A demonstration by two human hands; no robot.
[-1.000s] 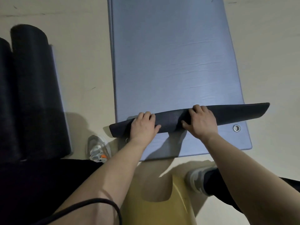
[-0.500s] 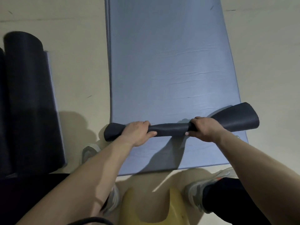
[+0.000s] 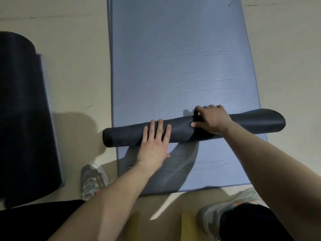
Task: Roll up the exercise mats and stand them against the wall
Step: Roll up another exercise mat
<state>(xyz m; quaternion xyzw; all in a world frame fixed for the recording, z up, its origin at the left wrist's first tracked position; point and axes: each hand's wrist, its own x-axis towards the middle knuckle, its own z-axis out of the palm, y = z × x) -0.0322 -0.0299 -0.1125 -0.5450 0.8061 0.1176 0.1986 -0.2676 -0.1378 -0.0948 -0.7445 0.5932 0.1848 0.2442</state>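
Note:
A blue exercise mat lies flat on the floor and stretches away from me. Its near end is wound into a dark roll that lies across the mat, looser and wider at the right end. My left hand rests flat on top of the roll with its fingers spread. My right hand grips the roll further right, fingers curled over the far side and thumb on the near side. A second blue mat lies underneath, bare in front of the roll.
A large dark rolled mat lies on the floor at the left. My shoes stand at the mat's near edge. A yellow object is at the bottom edge. Pale floor runs along both sides.
The roll has moved away from me along the mat and grown thicker. My left hand has changed from gripping the roll to lying flat on it.

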